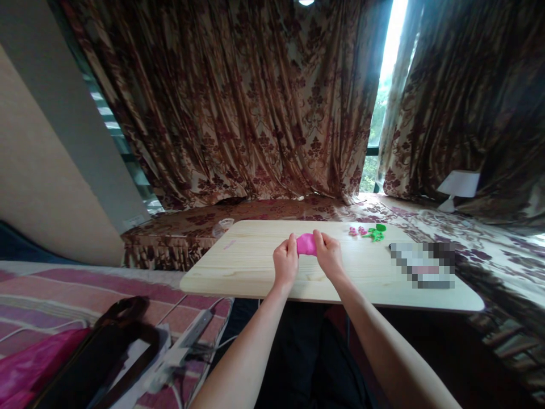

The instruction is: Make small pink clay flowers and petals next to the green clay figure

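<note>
A piece of bright pink modelling clay [306, 245] is stretched between my two hands above the pale wooden table. My left hand [285, 261] pinches its left end, thumb on top and fingers curled under. On the other end, my right hand [329, 257] has the same closed grip. The clay looks flat and soft. To the right of my hands, small pink shaped pieces [357, 231] lie near the table's far edge. Beside them is a green piece [376, 233] with thin branching parts.
The small table [251, 272] stands before my lap. A blurred-out flat object [421, 267] lies on its right side. Behind its far left corner is a clear container [222, 227]. A white lamp [458, 184], a power strip [196, 329] and a dark bag [93, 358] are around.
</note>
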`<action>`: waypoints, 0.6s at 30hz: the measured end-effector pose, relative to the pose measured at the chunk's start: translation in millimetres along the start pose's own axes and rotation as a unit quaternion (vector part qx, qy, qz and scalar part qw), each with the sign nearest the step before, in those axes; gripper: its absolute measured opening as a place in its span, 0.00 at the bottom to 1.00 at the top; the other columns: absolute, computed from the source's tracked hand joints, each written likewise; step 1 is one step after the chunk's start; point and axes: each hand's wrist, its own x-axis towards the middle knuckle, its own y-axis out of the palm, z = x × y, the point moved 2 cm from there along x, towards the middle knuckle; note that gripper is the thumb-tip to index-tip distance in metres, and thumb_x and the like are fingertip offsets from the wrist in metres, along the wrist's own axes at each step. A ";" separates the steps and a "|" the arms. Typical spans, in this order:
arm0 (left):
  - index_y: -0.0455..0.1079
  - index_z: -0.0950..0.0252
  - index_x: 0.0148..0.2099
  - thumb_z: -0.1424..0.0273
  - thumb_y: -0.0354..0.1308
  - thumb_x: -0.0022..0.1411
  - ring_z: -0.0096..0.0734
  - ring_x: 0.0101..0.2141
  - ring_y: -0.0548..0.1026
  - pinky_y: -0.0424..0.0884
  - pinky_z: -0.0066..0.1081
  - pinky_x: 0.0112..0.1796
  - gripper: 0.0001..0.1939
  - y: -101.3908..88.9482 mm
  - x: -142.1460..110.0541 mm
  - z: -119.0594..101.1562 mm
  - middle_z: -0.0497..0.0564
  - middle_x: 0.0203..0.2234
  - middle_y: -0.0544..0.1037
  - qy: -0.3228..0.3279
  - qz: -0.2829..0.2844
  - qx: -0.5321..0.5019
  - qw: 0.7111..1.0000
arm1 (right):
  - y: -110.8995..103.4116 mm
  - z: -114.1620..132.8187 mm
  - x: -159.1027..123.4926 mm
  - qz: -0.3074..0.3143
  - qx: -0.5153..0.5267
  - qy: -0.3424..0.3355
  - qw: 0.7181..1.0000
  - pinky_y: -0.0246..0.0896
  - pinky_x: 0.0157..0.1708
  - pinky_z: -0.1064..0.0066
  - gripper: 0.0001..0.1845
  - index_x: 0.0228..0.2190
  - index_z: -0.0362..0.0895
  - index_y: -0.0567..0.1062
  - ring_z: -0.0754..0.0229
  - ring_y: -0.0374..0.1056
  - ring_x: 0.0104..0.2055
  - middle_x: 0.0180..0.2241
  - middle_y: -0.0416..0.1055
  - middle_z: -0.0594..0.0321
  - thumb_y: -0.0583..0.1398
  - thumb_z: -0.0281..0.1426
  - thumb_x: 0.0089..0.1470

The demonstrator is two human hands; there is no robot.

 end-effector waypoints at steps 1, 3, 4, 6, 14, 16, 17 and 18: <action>0.60 0.64 0.17 0.54 0.47 0.58 0.23 0.17 0.60 0.57 0.25 0.23 0.24 -0.3 -0.9 1.2 0.44 0.11 0.60 -0.006 -0.009 -0.002 1.000 | 1.1 -1.2 -0.9 -0.009 0.000 0.004 1.000 0.41 0.19 0.73 0.26 0.16 0.44 0.59 0.66 0.47 0.19 0.15 0.51 0.69 0.45 0.48 0.54; 0.64 0.65 0.20 0.53 0.46 0.58 0.23 0.17 0.62 0.58 0.25 0.21 0.24 -0.2 -2.5 5.7 0.45 0.12 0.62 -0.059 0.015 -0.049 0.997 | 1.4 -3.4 -1.7 -0.014 -0.001 0.009 1.000 0.42 0.20 0.73 0.26 0.16 0.44 0.60 0.66 0.48 0.19 0.15 0.52 0.69 0.44 0.48 0.55; 0.66 0.65 0.23 0.52 0.48 0.57 0.23 0.17 0.64 0.59 0.25 0.20 0.22 0.2 -3.3 8.1 0.45 0.13 0.64 -0.096 0.044 -0.088 0.991 | 0.4 -4.4 -1.3 -0.012 -0.002 0.010 1.000 0.42 0.20 0.73 0.26 0.16 0.44 0.60 0.65 0.49 0.19 0.15 0.53 0.68 0.44 0.48 0.54; 0.70 0.66 0.32 0.54 0.55 0.52 0.25 0.20 0.68 0.63 0.25 0.20 0.19 1.1 -5.1 11.1 0.47 0.19 0.70 -0.158 0.109 -0.163 0.968 | -3.7 -5.5 1.0 0.004 -0.002 0.010 1.000 0.44 0.21 0.72 0.26 0.15 0.44 0.62 0.64 0.52 0.19 0.15 0.55 0.67 0.45 0.48 0.54; 0.73 0.70 0.36 0.62 0.66 0.42 0.26 0.25 0.72 0.71 0.30 0.31 0.19 3.2 -5.1 18.3 0.51 0.26 0.75 -0.179 0.116 -0.215 0.953 | -15.8 -5.8 0.1 0.123 0.045 0.020 0.991 0.54 0.23 0.74 0.25 0.23 0.42 0.70 0.64 0.61 0.22 0.18 0.65 0.65 0.47 0.48 0.54; 0.73 0.69 0.35 0.61 0.65 0.43 0.24 0.24 0.71 0.71 0.29 0.30 0.19 3.9 -4.6 21.7 0.49 0.25 0.75 -0.177 0.088 -0.211 0.957 | -12.7 -7.2 -6.1 0.150 0.062 0.023 0.987 0.53 0.20 0.75 0.23 0.23 0.42 0.69 0.66 0.59 0.19 0.17 0.63 0.67 0.50 0.48 0.52; 0.73 0.69 0.35 0.61 0.65 0.43 0.23 0.24 0.71 0.71 0.28 0.30 0.19 3.4 -4.5 22.5 0.49 0.24 0.75 -0.176 0.078 -0.208 0.959 | -11.4 -8.0 -8.6 0.153 0.069 0.023 0.986 0.53 0.20 0.75 0.22 0.23 0.41 0.69 0.66 0.58 0.19 0.16 0.62 0.67 0.51 0.48 0.52; 0.73 0.69 0.35 0.60 0.64 0.44 0.23 0.24 0.71 0.71 0.28 0.30 0.19 2.2 -4.4 22.5 0.48 0.24 0.74 -0.175 0.073 -0.204 0.960 | -10.8 -8.7 -10.4 0.151 0.076 0.022 0.985 0.52 0.19 0.76 0.21 0.23 0.41 0.68 0.67 0.57 0.18 0.16 0.61 0.68 0.52 0.47 0.51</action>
